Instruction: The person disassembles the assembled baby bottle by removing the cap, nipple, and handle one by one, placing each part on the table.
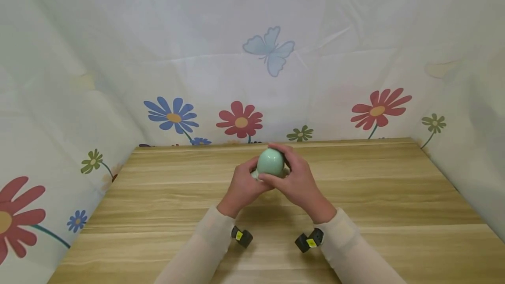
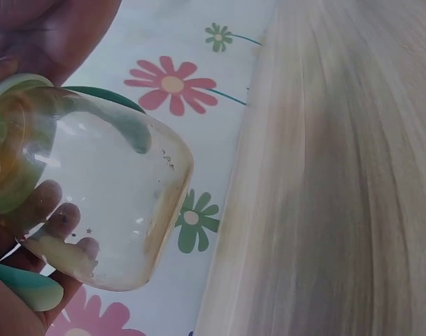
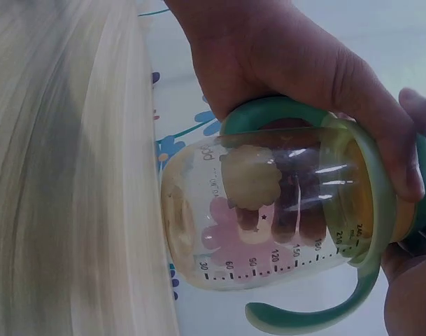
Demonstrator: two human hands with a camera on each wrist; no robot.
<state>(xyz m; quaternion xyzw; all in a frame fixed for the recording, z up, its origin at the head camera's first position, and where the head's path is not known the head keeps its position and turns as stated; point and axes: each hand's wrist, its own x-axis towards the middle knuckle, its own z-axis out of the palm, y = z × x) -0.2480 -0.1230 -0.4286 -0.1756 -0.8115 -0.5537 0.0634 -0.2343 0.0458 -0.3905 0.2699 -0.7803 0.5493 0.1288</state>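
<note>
A clear baby bottle (image 3: 219, 252) with a measuring scale and green handles (image 3: 303, 318) is held above the table. My left hand (image 1: 242, 185) grips the bottle's body, its fingers behind the see-through wall in the left wrist view. On top sits a smooth, pale green domed cap (image 1: 271, 162). My right hand (image 1: 297, 181) holds this cap between thumb and fingers. From the head camera, the cap and both hands hide most of the bottle. The bottle (image 2: 122, 189) lies tilted across the left wrist view. Whether the cap is seated or loose cannot be told.
Beneath the hands lies a wood-grain table (image 1: 177, 200). A white cloth (image 1: 189, 21) printed with flowers and a butterfly hangs behind it and along both sides. Small black devices (image 1: 241, 236) are strapped at the wrists.
</note>
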